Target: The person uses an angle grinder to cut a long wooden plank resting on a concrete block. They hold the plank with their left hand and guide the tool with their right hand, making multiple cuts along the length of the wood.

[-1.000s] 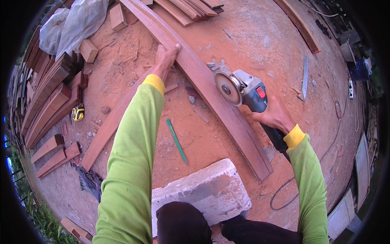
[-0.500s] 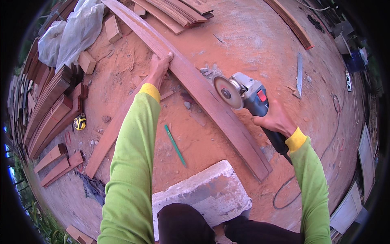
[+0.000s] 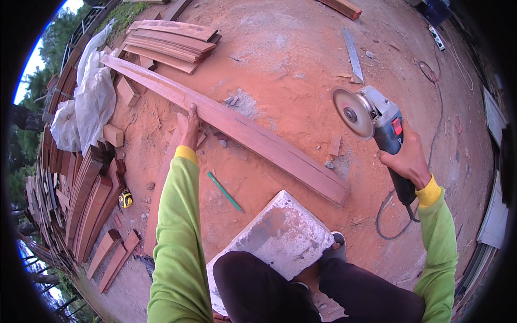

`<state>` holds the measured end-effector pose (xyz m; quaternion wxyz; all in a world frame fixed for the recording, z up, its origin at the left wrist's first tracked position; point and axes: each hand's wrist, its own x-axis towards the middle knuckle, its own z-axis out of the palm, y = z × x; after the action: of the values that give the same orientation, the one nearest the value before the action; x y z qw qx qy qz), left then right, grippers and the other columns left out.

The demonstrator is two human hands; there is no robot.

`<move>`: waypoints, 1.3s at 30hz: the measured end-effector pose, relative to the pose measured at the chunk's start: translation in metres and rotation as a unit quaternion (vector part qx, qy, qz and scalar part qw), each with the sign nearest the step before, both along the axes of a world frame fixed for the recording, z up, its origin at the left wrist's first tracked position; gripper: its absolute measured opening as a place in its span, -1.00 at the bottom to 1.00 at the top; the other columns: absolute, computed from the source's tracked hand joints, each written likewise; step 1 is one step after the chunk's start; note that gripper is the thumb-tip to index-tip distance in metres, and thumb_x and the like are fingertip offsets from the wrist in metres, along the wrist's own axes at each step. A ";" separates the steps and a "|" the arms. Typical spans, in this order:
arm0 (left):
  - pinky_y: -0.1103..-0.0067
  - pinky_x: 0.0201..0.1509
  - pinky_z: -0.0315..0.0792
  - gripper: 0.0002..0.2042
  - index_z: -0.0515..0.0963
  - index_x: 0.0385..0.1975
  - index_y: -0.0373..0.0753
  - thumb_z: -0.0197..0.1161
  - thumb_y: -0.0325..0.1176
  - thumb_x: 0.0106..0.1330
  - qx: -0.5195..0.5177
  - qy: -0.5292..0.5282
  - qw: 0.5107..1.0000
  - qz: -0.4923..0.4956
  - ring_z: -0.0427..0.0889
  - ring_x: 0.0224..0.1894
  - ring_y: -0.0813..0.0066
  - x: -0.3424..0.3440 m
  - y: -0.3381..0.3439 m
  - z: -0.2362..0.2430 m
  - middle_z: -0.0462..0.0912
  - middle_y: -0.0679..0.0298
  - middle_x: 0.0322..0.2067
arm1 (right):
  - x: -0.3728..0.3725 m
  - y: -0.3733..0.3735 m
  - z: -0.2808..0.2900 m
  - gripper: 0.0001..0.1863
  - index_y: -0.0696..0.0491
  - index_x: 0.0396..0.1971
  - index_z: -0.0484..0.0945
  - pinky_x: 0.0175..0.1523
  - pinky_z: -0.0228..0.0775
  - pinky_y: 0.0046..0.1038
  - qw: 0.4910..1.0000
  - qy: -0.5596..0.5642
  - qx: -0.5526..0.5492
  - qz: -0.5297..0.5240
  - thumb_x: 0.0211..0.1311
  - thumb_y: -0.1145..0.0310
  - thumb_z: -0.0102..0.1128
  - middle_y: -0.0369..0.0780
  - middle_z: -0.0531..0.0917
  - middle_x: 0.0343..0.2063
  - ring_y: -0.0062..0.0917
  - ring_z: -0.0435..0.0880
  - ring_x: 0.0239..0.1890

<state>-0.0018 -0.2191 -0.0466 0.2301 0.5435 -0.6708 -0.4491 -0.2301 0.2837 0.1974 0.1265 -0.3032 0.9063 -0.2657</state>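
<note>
A long curved plank [image 3: 242,132] lies on the red, dusty ground, its long axis running from the upper left, near a stack of boards [image 3: 172,43], down to the lower right, where its cut end stops just above a concrete block [image 3: 280,237]. The left hand [image 3: 189,129] presses flat on the plank's near edge about midway along, fingers extended rather than wrapped. The right hand [image 3: 412,161] is closed around the body of an angle grinder [image 3: 371,118], held in the air to the right of the plank and apart from it, disc facing left toward the wood. A green pencil [image 3: 225,192] lies between arm and plank.
</note>
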 end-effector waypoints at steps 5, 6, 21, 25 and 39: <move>0.34 -0.22 0.52 -0.28 0.28 0.26 -0.36 0.18 0.14 0.34 -0.031 -0.073 0.994 -0.078 0.62 -0.35 0.24 0.044 0.107 0.025 0.63 -0.04 -0.17 | -0.006 0.053 0.001 -0.43 0.29 -0.18 0.45 -0.19 0.49 -0.32 0.997 0.025 -0.019 -0.071 -0.30 0.34 0.37 0.00 0.62 -0.45 -0.24 0.67 -0.38; 0.33 -0.16 0.52 -0.24 0.22 0.33 -0.35 0.17 0.14 0.34 -0.065 -0.113 0.985 -0.116 0.62 -0.33 0.24 0.066 0.126 0.019 0.62 -0.05 -0.15 | -0.006 0.060 -0.001 -0.43 0.28 -0.19 0.45 -0.18 0.48 -0.32 0.996 0.026 -0.026 -0.079 -0.30 0.34 0.37 -0.01 0.62 -0.45 -0.25 0.66 -0.39; 0.16 0.33 0.15 -0.23 0.21 0.31 -0.36 0.13 0.16 0.30 -0.127 -0.275 0.885 -0.355 0.37 0.20 -0.03 0.201 0.304 0.107 0.43 -0.09 0.14 | -0.023 0.028 -0.008 -0.51 0.22 -0.16 0.49 -0.18 0.46 -0.43 0.987 -0.062 -0.112 -0.094 -0.18 0.38 0.37 -0.20 0.62 -0.38 -0.50 0.59 -0.37; 0.15 0.28 0.17 -0.35 0.32 0.23 -0.32 0.10 0.11 0.33 -0.206 -0.291 0.874 -0.329 0.41 0.17 0.10 0.208 0.318 0.097 0.50 0.01 0.06 | -0.021 -0.010 0.021 -0.52 0.20 -0.15 0.49 -0.21 0.45 -0.48 0.992 -0.071 -0.084 -0.066 -0.13 0.38 0.39 -0.22 0.61 -0.38 -0.56 0.58 -0.37; 0.17 0.18 0.25 -0.52 0.34 0.21 -0.26 0.10 -0.12 0.39 -0.072 -0.337 0.922 -0.179 0.46 0.08 0.04 0.232 0.419 0.226 0.53 0.00 0.01 | -0.025 -0.018 0.185 -0.46 0.22 -0.11 0.47 -0.18 0.48 -0.43 0.999 0.007 -0.023 0.024 -0.13 0.33 0.40 -0.17 0.64 -0.36 -0.48 0.61 -0.36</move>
<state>0.2298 0.1998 0.1792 -0.0549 0.5153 -0.8255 -0.2237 -0.2548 0.2661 0.3820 0.1198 -0.3299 0.8930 -0.2816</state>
